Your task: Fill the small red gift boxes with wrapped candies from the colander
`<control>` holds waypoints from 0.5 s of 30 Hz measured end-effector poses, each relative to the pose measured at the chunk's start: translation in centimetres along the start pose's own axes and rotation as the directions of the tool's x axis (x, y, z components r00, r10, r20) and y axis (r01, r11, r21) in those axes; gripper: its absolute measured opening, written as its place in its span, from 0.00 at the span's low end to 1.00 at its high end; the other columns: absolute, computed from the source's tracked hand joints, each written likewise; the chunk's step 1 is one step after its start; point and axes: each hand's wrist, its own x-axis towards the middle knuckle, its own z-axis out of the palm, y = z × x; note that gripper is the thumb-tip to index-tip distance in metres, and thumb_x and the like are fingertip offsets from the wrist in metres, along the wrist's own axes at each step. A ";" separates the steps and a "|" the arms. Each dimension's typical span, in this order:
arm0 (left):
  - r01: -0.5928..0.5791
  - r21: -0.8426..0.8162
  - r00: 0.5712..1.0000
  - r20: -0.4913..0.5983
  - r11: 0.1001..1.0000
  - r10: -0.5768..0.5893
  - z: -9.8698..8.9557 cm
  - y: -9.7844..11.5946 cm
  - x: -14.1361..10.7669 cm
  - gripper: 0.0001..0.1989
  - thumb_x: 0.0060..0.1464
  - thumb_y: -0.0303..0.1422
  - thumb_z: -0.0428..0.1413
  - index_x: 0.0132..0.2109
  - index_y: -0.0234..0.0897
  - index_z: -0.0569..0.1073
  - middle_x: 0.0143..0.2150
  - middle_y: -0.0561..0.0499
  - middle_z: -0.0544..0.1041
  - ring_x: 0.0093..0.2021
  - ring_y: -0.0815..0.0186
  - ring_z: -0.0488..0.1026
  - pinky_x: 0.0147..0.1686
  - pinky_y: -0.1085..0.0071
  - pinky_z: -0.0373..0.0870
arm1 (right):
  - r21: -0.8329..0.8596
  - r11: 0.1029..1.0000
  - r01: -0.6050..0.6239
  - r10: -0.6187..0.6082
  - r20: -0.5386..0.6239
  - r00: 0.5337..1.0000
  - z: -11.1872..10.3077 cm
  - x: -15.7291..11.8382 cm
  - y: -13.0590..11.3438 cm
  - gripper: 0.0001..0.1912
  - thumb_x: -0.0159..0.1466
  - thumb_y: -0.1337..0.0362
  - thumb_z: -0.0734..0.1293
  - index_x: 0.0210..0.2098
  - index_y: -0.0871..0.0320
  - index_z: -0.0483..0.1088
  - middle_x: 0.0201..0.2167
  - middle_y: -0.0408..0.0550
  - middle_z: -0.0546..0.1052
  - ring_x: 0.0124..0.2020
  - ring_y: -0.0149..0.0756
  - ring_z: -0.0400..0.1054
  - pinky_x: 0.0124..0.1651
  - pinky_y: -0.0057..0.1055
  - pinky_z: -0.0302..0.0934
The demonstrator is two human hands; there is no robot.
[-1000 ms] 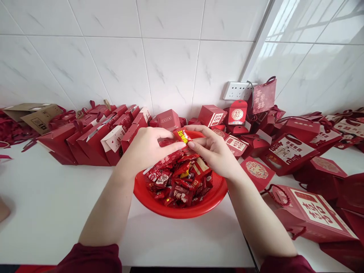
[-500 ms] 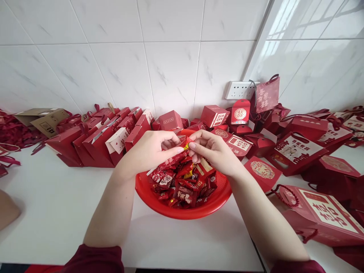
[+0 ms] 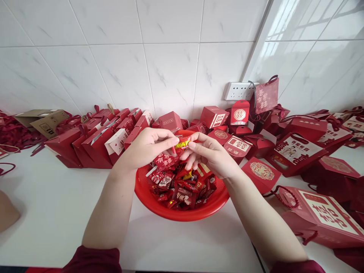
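A red wrapped candy with yellow lettering (image 3: pixel 182 144) is pinched between both hands over the far part of a red plastic basket (image 3: pixel 182 215). My left hand (image 3: pixel 155 146) grips its left end between thumb and fingers. At the right end, my right hand (image 3: pixel 206 151) pinches the wrapper with thumb and forefinger, its other fingers curled below. Beneath the hands the basket holds many red and dark red wrapped candies (image 3: pixel 184 195). Part of the basket's far side is hidden by the hands.
Red gift boxes (image 3: pixel 96 149) stand in a row at the left, beside a brown carton (image 3: pixel 45 123). More red boxes (image 3: pixel 321 212) crowd the right. A power strip (image 3: pixel 240 91) is on the tiled wall. A person's bare arm (image 3: pixel 8 212) shows at the left edge.
The candy has turned so its yellow lettering shows, and the hands have shifted slightly apart around it. The dark red ribbon at the far left has moved.
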 end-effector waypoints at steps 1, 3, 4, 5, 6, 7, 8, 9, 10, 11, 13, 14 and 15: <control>0.013 -0.031 0.999 -0.047 0.999 -0.015 0.1 -0.1 0.1 0.14 0.60 0.42 0.59 0.34 0.35 0.78 0.30 0.51 0.78 0.33 0.66 0.76 0.35 0.73 0.74 | -0.018 1.000 0.015 -0.016 -0.033 0.999 0.0 0.0 0.1 0.14 0.65 0.55 0.71 0.37 0.56 0.64 0.27 0.40 0.78 0.24 0.27 0.74 0.25 0.21 0.64; 0.032 -0.093 0.992 -0.119 0.995 -0.043 0.3 -0.2 0.1 0.13 0.58 0.42 0.61 0.35 0.35 0.79 0.30 0.50 0.78 0.32 0.67 0.77 0.34 0.73 0.76 | -0.054 0.998 0.040 -0.044 -0.089 0.995 0.1 0.1 0.2 0.14 0.64 0.55 0.72 0.34 0.56 0.64 0.24 0.38 0.75 0.24 0.26 0.71 0.27 0.21 0.64; 0.038 -0.111 0.989 -0.140 0.993 -0.053 0.4 -0.2 0.2 0.13 0.58 0.42 0.62 0.35 0.35 0.80 0.30 0.50 0.79 0.32 0.66 0.77 0.34 0.73 0.76 | -0.064 0.997 0.050 -0.056 -0.105 0.993 0.1 0.1 0.2 0.14 0.64 0.56 0.72 0.33 0.56 0.65 0.25 0.38 0.75 0.26 0.26 0.71 0.29 0.21 0.64; 0.044 -0.119 0.988 -0.141 0.992 -0.061 0.5 -0.2 0.2 0.13 0.57 0.42 0.62 0.36 0.35 0.80 0.31 0.49 0.79 0.32 0.66 0.78 0.35 0.72 0.77 | -0.067 0.996 0.061 -0.069 -0.116 0.991 0.2 0.0 0.1 0.14 0.64 0.56 0.72 0.33 0.56 0.65 0.27 0.39 0.75 0.29 0.26 0.72 0.31 0.22 0.65; 0.052 -0.121 0.990 -0.122 0.991 -0.067 0.6 -0.2 0.2 0.13 0.57 0.42 0.62 0.37 0.35 0.81 0.32 0.49 0.80 0.33 0.65 0.78 0.35 0.71 0.78 | -0.066 0.995 0.078 -0.086 -0.123 0.989 0.2 0.0 0.1 0.13 0.64 0.57 0.72 0.33 0.56 0.66 0.30 0.41 0.76 0.32 0.27 0.72 0.33 0.22 0.66; 0.061 -0.120 0.994 -0.086 0.991 -0.071 0.7 -0.2 0.2 0.13 0.57 0.42 0.62 0.38 0.35 0.81 0.34 0.48 0.81 0.33 0.64 0.79 0.36 0.71 0.78 | -0.065 0.993 0.099 -0.107 -0.127 0.986 0.2 0.0 0.1 0.12 0.64 0.58 0.72 0.33 0.57 0.66 0.32 0.41 0.76 0.35 0.28 0.72 0.35 0.23 0.67; 0.067 -0.117 0.996 -0.047 0.991 -0.073 0.8 -0.2 0.2 0.13 0.56 0.42 0.63 0.40 0.35 0.82 0.34 0.48 0.82 0.34 0.64 0.79 0.36 0.70 0.78 | -0.068 0.991 0.117 -0.125 -0.126 0.984 0.2 0.0 0.0 0.12 0.64 0.59 0.72 0.33 0.57 0.67 0.33 0.42 0.76 0.36 0.28 0.72 0.37 0.24 0.67; 0.070 -0.116 0.997 -0.011 0.991 -0.072 0.9 -0.2 0.2 0.13 0.56 0.42 0.63 0.41 0.36 0.82 0.35 0.48 0.82 0.35 0.63 0.80 0.36 0.70 0.79 | -0.077 0.989 0.127 -0.136 -0.120 0.983 0.2 0.0 0.0 0.11 0.64 0.59 0.72 0.34 0.57 0.67 0.34 0.42 0.76 0.36 0.28 0.72 0.37 0.24 0.67; 0.068 -0.124 0.998 0.010 0.990 -0.068 1.0 -0.2 0.2 0.13 0.56 0.41 0.63 0.43 0.36 0.82 0.36 0.48 0.83 0.36 0.63 0.80 0.37 0.69 0.79 | -0.091 0.987 0.131 -0.141 -0.111 0.984 0.1 0.0 -0.1 0.10 0.65 0.59 0.72 0.34 0.56 0.68 0.33 0.42 0.76 0.36 0.29 0.72 0.37 0.25 0.67; 0.060 -0.141 0.998 0.013 0.988 -0.059 1.2 -0.1 0.2 0.13 0.56 0.40 0.63 0.43 0.37 0.82 0.36 0.48 0.83 0.37 0.62 0.80 0.38 0.69 0.79 | -0.105 0.986 0.128 -0.138 -0.098 0.986 0.1 -0.1 -0.2 0.10 0.65 0.58 0.71 0.34 0.56 0.67 0.33 0.42 0.76 0.35 0.29 0.71 0.38 0.26 0.67; 0.035 -0.173 0.999 -0.006 0.984 -0.036 1.5 -0.1 0.3 0.11 0.56 0.39 0.63 0.42 0.37 0.81 0.37 0.49 0.83 0.39 0.62 0.80 0.41 0.68 0.78 | -0.125 0.985 0.117 -0.126 -0.064 0.990 0.0 -0.1 -0.3 0.10 0.66 0.57 0.70 0.35 0.55 0.67 0.32 0.42 0.76 0.33 0.30 0.71 0.38 0.28 0.67; 0.027 -0.178 1.000 -0.005 0.984 -0.029 1.6 -0.1 0.3 0.11 0.56 0.39 0.63 0.42 0.36 0.81 0.37 0.49 0.83 0.39 0.62 0.80 0.41 0.68 0.78 | -0.131 0.985 0.115 -0.122 -0.045 0.992 -0.1 -0.2 -0.4 0.10 0.67 0.57 0.69 0.35 0.55 0.67 0.32 0.42 0.75 0.32 0.30 0.71 0.38 0.29 0.67; 0.023 -0.172 1.000 0.004 0.985 -0.023 1.7 -0.1 0.3 0.10 0.56 0.38 0.63 0.41 0.36 0.80 0.38 0.49 0.82 0.39 0.62 0.79 0.40 0.69 0.77 | -0.135 0.984 0.113 -0.117 -0.022 0.993 -0.1 -0.3 -0.5 0.10 0.67 0.57 0.69 0.35 0.55 0.66 0.31 0.41 0.75 0.32 0.30 0.71 0.38 0.29 0.66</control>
